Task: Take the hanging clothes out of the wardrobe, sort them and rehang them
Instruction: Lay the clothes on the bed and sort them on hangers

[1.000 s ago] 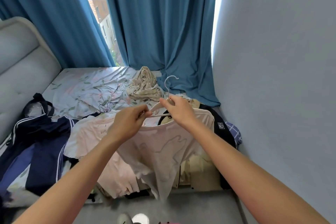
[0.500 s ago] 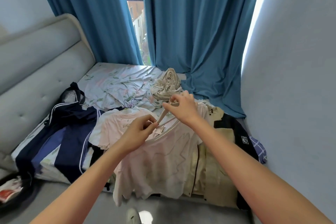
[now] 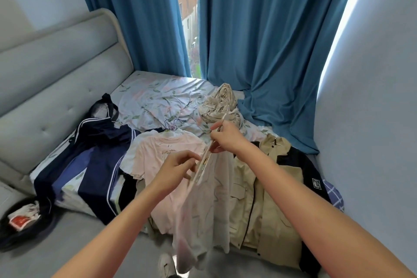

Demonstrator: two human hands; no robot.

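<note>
A pale white T-shirt (image 3: 203, 212) hangs edge-on from a light hanger (image 3: 204, 162) held above the bed's near edge. My right hand (image 3: 228, 136) grips the hanger near its hook. My left hand (image 3: 178, 168) pinches the shirt's collar at the hanger's lower arm. On the bed lie a pink T-shirt (image 3: 158, 160), a beige and black jacket (image 3: 266, 198) to the right, navy striped clothes (image 3: 94, 160) to the left, and a crumpled beige garment (image 3: 220, 102) further back.
The bed (image 3: 158, 94) has a floral sheet and a grey padded headboard (image 3: 56, 74) on the left. Blue curtains (image 3: 259, 40) hang behind, a pale wall (image 3: 372, 119) stands close on the right. A dark bin (image 3: 22, 225) sits on the floor at left. A white shoe (image 3: 167, 264) shows below.
The hanger with the white shirt has turned from facing me to edge-on, so the shirt hangs narrow. My view has swung left and back, showing more headboard and the bin.
</note>
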